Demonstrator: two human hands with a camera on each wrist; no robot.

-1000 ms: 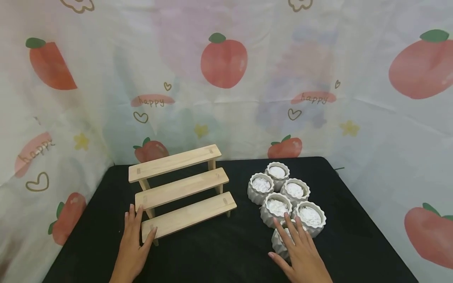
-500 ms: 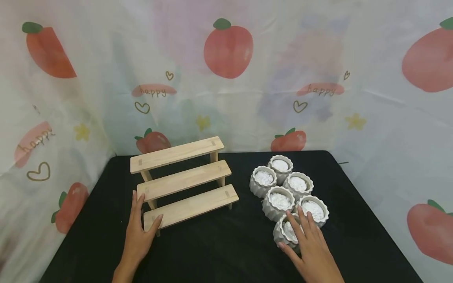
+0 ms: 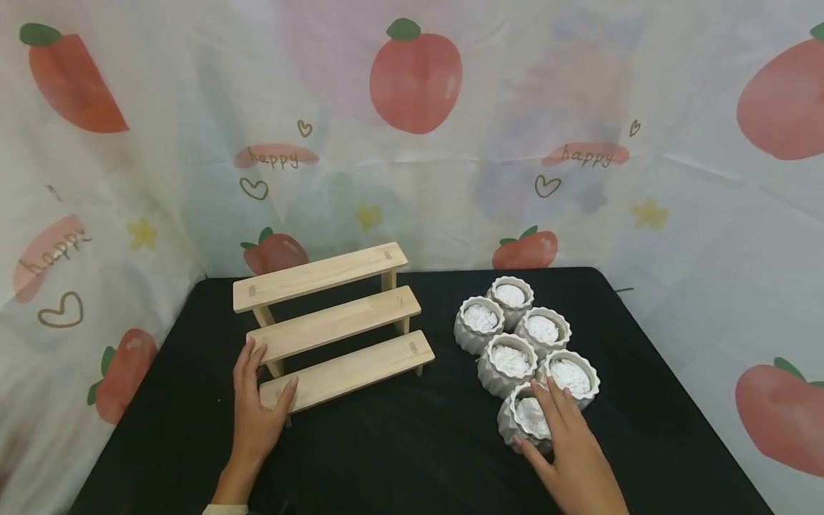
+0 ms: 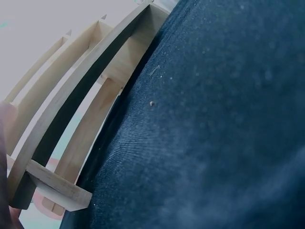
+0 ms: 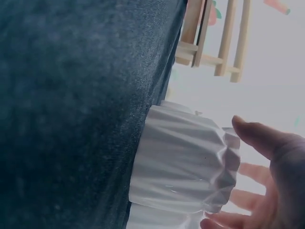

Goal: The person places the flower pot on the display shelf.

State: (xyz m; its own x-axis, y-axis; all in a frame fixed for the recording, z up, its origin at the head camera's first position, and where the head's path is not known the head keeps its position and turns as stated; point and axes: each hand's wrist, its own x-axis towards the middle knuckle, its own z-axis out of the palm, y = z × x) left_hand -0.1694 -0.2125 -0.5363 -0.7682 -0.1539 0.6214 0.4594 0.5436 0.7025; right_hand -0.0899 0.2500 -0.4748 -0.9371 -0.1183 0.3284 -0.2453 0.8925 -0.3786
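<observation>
A pale wooden three-tier stand (image 3: 347, 368) stands on the left of the black-covered table. My left hand (image 3: 257, 422) is at its left end, the thumb over the lowest shelf and the fingertips at the middle shelf's edge. Those shelf ends show from the side in the left wrist view. My right hand (image 3: 576, 454) is at the nearest white fluted pot (image 3: 515, 429), thumb tip by the rim and fingers reaching over the far side. In the right wrist view the thumb (image 5: 259, 136) and fingers spread either side of the pot's scalloped rim. White granular filling shows inside.
More white pots (image 3: 498, 372) of the same kind cluster close behind the nearest one, side by side. A fruit-print cloth (image 3: 418, 200) hangs behind and along both sides of the black table (image 3: 399, 465).
My right hand has closed in on the nearest pot, its fingers drawing together near the rim. My left fingers have bent nearer the stand's end. The head view has tilted down.
</observation>
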